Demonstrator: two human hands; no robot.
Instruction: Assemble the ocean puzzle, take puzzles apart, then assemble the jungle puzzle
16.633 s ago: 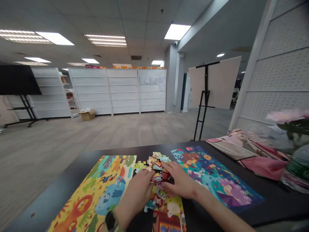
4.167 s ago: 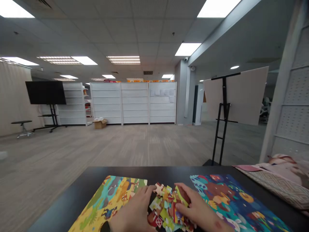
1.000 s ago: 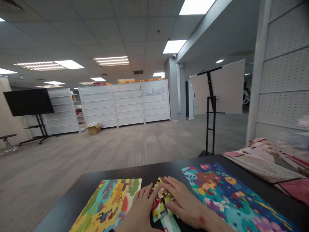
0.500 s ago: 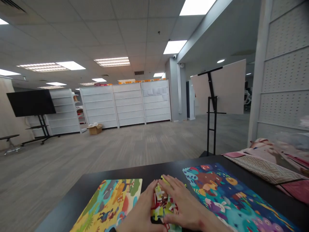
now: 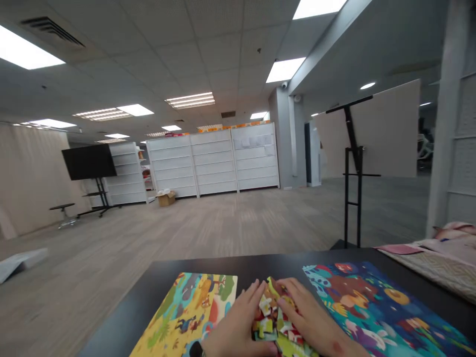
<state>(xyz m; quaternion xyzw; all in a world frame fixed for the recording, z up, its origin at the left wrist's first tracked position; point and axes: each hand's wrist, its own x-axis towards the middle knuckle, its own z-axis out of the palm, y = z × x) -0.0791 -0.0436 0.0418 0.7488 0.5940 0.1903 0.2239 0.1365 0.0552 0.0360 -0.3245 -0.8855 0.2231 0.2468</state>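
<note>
Between my two hands lies a heap of loose jigsaw puzzle pieces [image 5: 266, 325], red, yellow-green and white, on the black table. My left hand [image 5: 238, 325] rests against the heap's left side with its fingers stretched forward and its thumb along the near edge. My right hand [image 5: 310, 315] curves over the right side, fingers extended and touching the pieces. Both hands are open and cupped around the heap. To the left is a yellow animal picture sheet [image 5: 193, 307]; on the right lies a dark blue animal picture sheet [image 5: 372, 302]. My palms hide some pieces.
The black table [image 5: 163, 270] ends just beyond the sheets. Folded pink and beige cloth [image 5: 427, 258] lies at the right. Farther off stand a board on a black stand [image 5: 353, 198], white shelves [image 5: 215, 163], a cardboard box [image 5: 166, 199] and a screen [image 5: 89, 162].
The view has turned left, so the scene sits farther right in the picture. My hands remain around the heap, slightly farther apart, and more of the pieces show between them.
</note>
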